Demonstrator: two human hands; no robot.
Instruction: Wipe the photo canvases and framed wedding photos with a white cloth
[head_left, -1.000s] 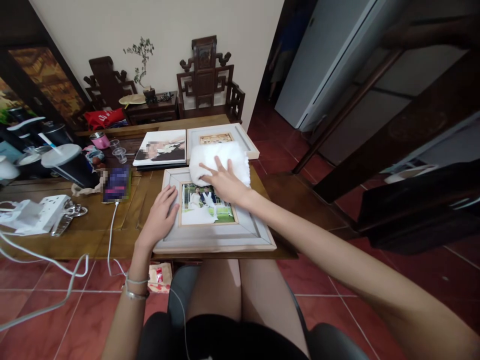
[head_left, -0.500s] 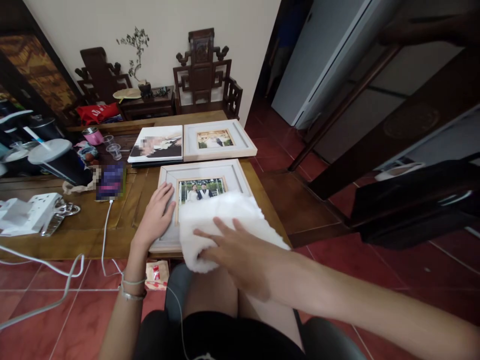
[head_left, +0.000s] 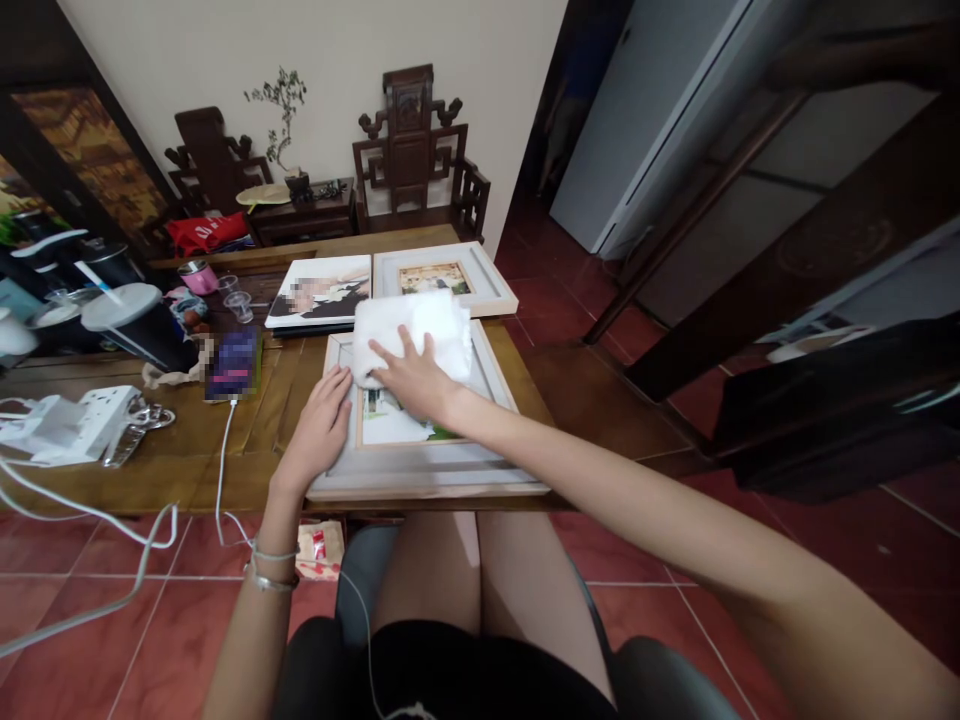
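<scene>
A pale wooden picture frame [head_left: 431, 480] with a photo lies face up at the table's near edge. My left hand [head_left: 321, 425] rests flat along its left side, fingers stretched out. Over the frame's far part, my right hand [head_left: 415, 378] presses a folded white cloth [head_left: 442, 322] down with spread fingers. The cloth and the hand cover most of the photo [head_left: 390, 428]; a strip of it shows below. The cloth's far edge overlaps the near edge of a second framed photo [head_left: 487, 283] behind.
A photo album or panel [head_left: 321, 285] lies beside the second frame. On the left stand a lidded dark cup [head_left: 142, 325], a pink cup [head_left: 198, 277] and small clear cups. A phone [head_left: 234, 362] with a white cable and a power strip [head_left: 90, 425] lie nearer me. A dark wooden chair [head_left: 411, 150] stands behind.
My right hand has slid the cloth away from me, from the frame's near right corner to its far edge. The photo's lower part is now uncovered. My left hand stays in place.
</scene>
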